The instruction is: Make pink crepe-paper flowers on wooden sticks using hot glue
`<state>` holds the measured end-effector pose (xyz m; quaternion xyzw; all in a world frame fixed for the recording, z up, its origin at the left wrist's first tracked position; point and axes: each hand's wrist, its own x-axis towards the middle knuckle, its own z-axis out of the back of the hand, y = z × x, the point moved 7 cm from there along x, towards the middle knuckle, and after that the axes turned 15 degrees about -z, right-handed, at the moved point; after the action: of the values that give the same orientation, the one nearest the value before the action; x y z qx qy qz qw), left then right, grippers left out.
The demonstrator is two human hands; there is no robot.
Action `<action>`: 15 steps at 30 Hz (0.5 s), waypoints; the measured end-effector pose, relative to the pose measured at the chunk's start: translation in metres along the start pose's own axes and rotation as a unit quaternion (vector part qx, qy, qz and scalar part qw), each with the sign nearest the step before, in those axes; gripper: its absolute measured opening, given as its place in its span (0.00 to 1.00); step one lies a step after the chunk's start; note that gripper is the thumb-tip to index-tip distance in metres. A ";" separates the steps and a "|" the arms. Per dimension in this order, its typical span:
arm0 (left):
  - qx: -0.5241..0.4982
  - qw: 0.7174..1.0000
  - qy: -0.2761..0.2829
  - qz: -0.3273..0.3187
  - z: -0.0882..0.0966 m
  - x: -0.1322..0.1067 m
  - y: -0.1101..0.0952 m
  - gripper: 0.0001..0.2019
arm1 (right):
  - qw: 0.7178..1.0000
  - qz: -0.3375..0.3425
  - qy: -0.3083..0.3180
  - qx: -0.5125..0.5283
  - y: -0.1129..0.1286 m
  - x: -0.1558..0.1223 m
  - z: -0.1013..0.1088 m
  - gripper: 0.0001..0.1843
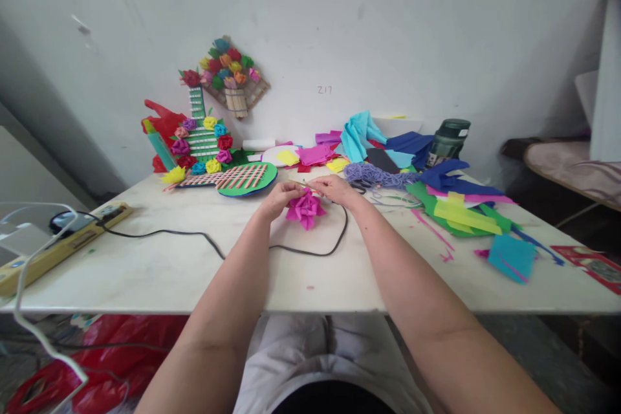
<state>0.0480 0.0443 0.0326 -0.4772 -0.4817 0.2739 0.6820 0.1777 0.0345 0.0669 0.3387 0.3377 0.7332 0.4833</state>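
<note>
On the near part of the counter [169, 278], bare white surface was left toward 6 o'clock, crossed by a black cable [167, 231] that was curved around the near side of a paper flower [306, 209]. The flower was placed over the counter's middle, taken here as the clock's centre, with 12 at the wall. It was made of vivid magenta paper; its petals were creased, pointed and spread unevenly around a crumpled, darker-looking heart.

At the flower's 11 o'clock, the fingers of the left hand [280, 199] were clamped on its upper edge. At 1 o'clock, the fingers of the right hand [338, 189] were bent close to a thin tan stick [299, 184]; whether they were closed on it cannot be told.

Farther out, coloured paper sheets [466, 215] were heaped at 3 o'clock, and purple yarn [376, 176] was bunched at 2. A green board [237, 179] crossed with pink sticks was laid at 10, and behind it an upright ornament [202, 140] was edged with paper roses.
</note>
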 end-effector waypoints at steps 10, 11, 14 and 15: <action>0.000 0.999 -0.030 0.014 0.003 -0.002 0.000 0.14 | 0.997 -0.048 -0.052 0.044 -0.017 0.008 0.008 0.18; 0.000 0.999 -0.032 0.012 0.003 -0.002 -0.001 0.14 | 0.997 -0.047 -0.050 0.045 -0.017 0.008 0.008 0.18; -0.004 0.999 -0.033 0.004 0.002 -0.002 -0.003 0.14 | 0.998 -0.031 -0.028 0.043 -0.014 0.007 0.004 0.19; -0.005 0.999 -0.032 0.001 0.002 -0.002 -0.003 0.14 | 0.998 -0.026 -0.019 0.045 -0.013 0.006 0.003 0.19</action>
<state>0.0452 0.0421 0.0352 -0.4718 -0.5043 0.2874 0.6636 0.1847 0.0449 0.0590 0.3646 0.3698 0.6980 0.4930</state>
